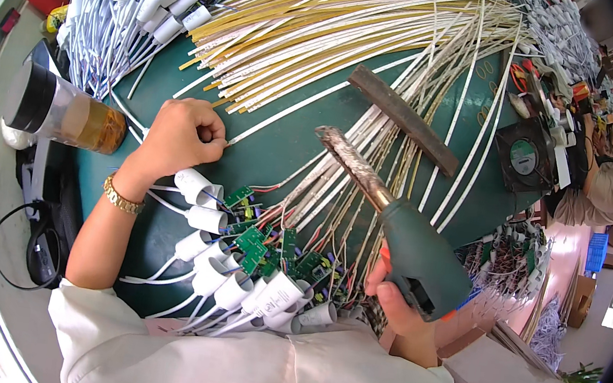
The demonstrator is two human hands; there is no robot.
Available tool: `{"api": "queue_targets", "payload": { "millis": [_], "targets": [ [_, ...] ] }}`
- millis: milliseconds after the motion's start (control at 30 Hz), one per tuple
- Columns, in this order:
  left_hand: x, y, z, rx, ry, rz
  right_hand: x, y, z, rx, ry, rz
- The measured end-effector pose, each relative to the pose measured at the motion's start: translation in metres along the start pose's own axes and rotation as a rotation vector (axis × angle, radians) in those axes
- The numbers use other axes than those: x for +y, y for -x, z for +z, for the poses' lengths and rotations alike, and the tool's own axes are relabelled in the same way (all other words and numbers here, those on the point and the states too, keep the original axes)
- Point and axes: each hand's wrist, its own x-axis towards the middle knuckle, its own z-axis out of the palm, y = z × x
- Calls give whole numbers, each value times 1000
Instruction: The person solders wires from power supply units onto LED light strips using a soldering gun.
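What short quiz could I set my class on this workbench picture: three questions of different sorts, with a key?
1. Multiple choice. What does the person's right grip hold?
A) a jar with a black lid
B) a green-handled tool with a long metal tip
C) a pair of pliers

2. True or false. The gold-coloured band is worn on the person's right wrist.

3. Short answer. What lies across the bundle of pale strips just beyond the tool's tip?

Key
1. B
2. False: it is on the left wrist.
3. A dark bar.
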Motion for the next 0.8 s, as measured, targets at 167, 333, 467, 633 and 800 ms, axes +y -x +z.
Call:
{"api": "queue_targets", "payload": {
  "millis": [167, 333, 467, 633, 800],
  "targets": [
    [6, 0, -14, -202, 76, -113, -6, 19, -15, 101, -102, 77],
    [6, 0, -32, -309, 203, -160, -6, 34, -18, 220, -199, 105],
    [30, 5, -19, -317, 193, -299, -5, 44, -18, 318, -244, 103],
    [41, 15, -6, -296, 173, -274, -2, 49, -22, 376, -246, 113],
    [55, 26, -5, -321, 80, -272, 4, 43, -19, 345, -221, 144]
  ]
}}
